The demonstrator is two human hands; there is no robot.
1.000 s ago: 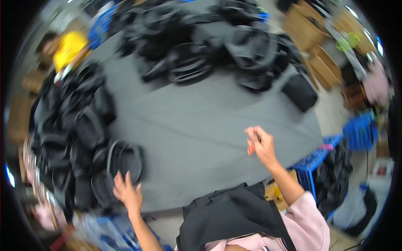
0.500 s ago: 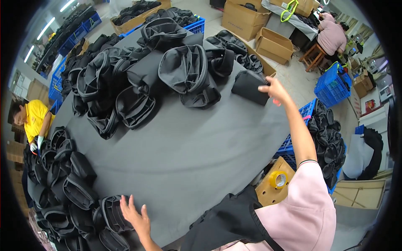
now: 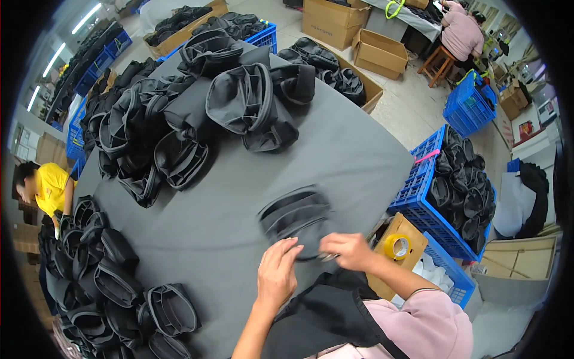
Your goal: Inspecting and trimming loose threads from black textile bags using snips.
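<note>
Centrally, a black bag (image 3: 296,216) is positioned on the near part of the gray table (image 3: 347,155), directly in front of the person; inner folds are visible, and its outline is blurred. The left hand (image 3: 278,272) is located at the near edge of the bag, with its fingers bent and close together. The right hand (image 3: 350,251) is located at the near right corner, with its fingers curled inward. Blur prevents confirmation of either grip: whether each hand grasps the bag or only touches it cannot be told.

A left pile of black bags (image 3: 113,278) occupies the left side of the table; a far pile (image 3: 179,113) occupies the far side. To the right, a blue crate (image 3: 417,187) contains further black bags. A yellow tape roll (image 3: 396,246) rests on a wooden board (image 3: 408,226) beside the crate. A co-worker in a yellow shirt (image 3: 51,190) is positioned beyond the left pile.
</note>
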